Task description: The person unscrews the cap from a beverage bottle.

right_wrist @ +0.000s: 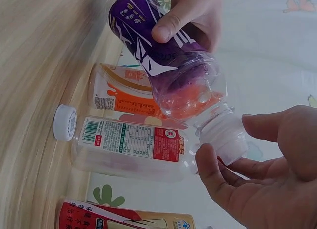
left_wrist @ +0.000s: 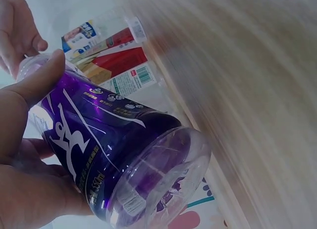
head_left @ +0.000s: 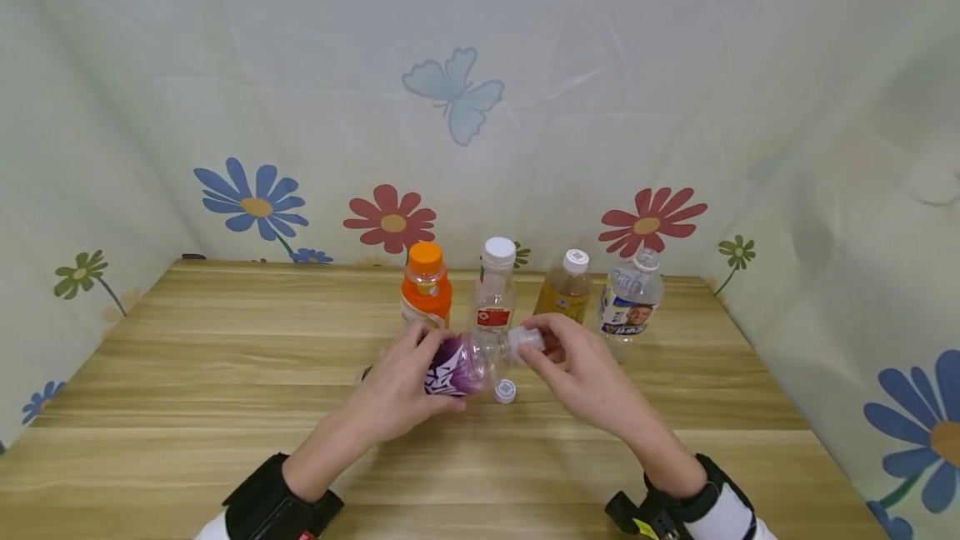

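While the purple-labelled plastic bottle [head_left: 454,367] is held tilted above the bench [head_left: 225,390] by the left hand [head_left: 397,382], its translucent cap [right_wrist: 224,139] is pinched in the grip of the right hand [head_left: 581,369]; it is best turned squarely, the wall unsqueezed, clear of the loose white cap [head_left: 506,392] and four upright bottles [head_left: 494,317] behind.

Behind the held bottle [head_left: 459,367] stand four other bottles [head_left: 493,298].

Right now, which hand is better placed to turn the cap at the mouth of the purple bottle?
Probably the right grip: it pinches the whitish cap, and the purple bottle tilts toward it. The left grip is busy holding the bottle round its body.
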### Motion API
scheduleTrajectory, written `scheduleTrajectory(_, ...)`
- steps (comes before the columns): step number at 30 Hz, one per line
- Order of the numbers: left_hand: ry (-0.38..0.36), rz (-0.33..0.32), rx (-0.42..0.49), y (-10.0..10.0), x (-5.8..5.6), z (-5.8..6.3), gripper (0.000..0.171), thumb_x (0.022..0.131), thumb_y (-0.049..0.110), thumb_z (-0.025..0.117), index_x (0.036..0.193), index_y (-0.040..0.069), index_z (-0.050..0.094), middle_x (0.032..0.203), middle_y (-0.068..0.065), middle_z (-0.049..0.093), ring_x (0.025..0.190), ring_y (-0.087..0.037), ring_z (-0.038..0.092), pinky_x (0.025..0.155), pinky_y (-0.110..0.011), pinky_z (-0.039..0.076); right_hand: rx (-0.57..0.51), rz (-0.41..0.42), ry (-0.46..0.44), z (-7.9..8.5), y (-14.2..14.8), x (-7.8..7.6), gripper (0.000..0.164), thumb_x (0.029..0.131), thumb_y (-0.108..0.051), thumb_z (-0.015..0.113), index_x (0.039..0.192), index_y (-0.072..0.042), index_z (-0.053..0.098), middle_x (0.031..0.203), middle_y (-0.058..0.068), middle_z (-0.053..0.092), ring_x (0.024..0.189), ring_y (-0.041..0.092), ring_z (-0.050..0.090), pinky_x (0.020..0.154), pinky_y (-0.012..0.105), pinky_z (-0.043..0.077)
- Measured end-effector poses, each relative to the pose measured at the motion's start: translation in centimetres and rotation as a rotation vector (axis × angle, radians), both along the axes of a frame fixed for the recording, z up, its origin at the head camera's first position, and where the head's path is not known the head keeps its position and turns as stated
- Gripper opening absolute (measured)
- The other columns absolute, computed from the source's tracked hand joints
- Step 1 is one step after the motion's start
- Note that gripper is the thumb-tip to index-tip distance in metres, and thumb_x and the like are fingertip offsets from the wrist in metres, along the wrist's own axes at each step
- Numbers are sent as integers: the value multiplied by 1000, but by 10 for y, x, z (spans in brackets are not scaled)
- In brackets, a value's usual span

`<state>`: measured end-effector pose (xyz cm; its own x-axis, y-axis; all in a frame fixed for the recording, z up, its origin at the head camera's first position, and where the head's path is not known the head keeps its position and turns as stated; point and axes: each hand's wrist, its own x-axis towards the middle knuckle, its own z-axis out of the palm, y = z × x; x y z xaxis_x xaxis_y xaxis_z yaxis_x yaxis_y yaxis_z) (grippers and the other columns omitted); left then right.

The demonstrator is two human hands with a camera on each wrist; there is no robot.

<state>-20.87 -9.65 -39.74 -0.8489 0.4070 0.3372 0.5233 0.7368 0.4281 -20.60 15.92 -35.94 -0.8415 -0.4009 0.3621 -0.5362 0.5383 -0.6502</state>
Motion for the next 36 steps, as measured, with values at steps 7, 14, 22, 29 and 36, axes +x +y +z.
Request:
scheduleTrajectory(7, 32, 28, -47, 0, 0, 2, 82, 67, 46, 88, 134, 12, 55, 122, 0, 52, 113, -19, 52, 93, -44, 36, 9, 46, 60, 1, 2, 0, 32, 94, -3, 66, 124, 3, 57, 106, 3, 60, 91, 17, 61, 75, 22, 51)
scheduleTrajectory(14, 43, 11, -43, 0, 0, 3, 85, 68, 48, 87, 137, 14, 52, 128, -1, 52, 115, -18, 53, 91, -40, 37, -1, 61, 102, 3, 2, 1, 33, 92, 0, 68, 124, 2, 58, 108, 2, 59, 88, 14, 60, 74, 21, 51)
scheduleTrajectory(22, 27, -15, -7, 0, 1, 6, 80, 70, 45, 87, 137, 17, 53, 123, 2, 54, 110, -16, 54, 91, -36, 38, -42, 76, 119, 5, 2, 3, 37, 89, 5, 69, 123, 1, 58, 111, 2, 59, 91, 17, 62, 75, 23, 52)
scheduleTrajectory(29, 14, -39, 10, -1, 1, 8, 79, 71, 42, 88, 138, 18, 54, 120, 4, 55, 105, -15, 55, 92, -33, 41, -41, 70, 125, 7, 4, 4, 40, 89, 0, 72, 126, -3, 58, 115, -1, 59, 93, 13, 63, 75, 23, 52)
scheduleTrajectory(36, 11, -65, -11, 0, 3, 9, 78, 71, 42, 87, 139, 20, 54, 123, 3, 55, 106, -15, 55, 94, -33, 41, -11, -45, 11, 12, 8, 6, 32, 98, -27, 63, 123, -7, 61, 105, -4, 62, 89, 13, 61, 73, 24, 52)
